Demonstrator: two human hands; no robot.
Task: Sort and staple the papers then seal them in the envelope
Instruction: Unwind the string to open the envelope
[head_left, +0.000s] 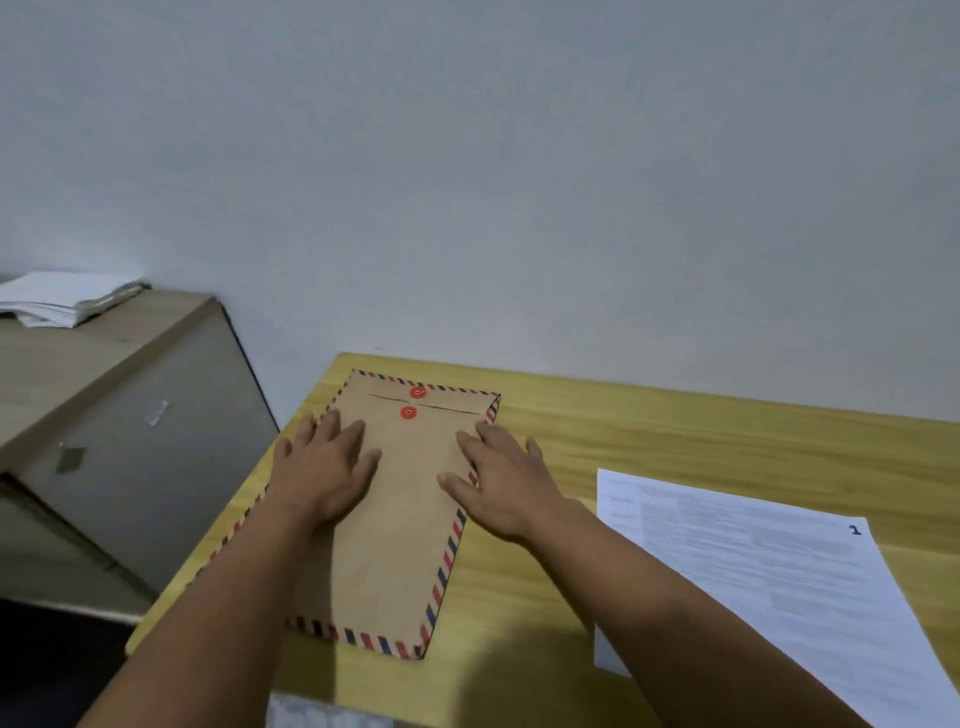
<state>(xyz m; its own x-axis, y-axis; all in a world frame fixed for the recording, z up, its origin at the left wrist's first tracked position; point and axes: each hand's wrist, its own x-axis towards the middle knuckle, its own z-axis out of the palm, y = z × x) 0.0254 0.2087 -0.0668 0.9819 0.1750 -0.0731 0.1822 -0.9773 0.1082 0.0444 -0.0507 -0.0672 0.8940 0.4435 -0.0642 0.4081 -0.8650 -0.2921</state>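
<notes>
head view | left hand (323, 467) and right hand (498, 483) lay flat, fingers spread, gripping nothing, pressing the envelope (395, 519) on the table (675, 431) | flap folded, red buttons (409, 412) unwound | printed sheet (769, 577) lay just right, outside | likely handling the envelope; next calls for opening it, papers apparently unstapled

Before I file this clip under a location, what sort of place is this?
Probably an office or home desk. A kraft envelope with red string buttons lies on a wooden table beside a printed sheet numbered 1, and a paper stack sits on a cabinet by a plain wall.
</notes>
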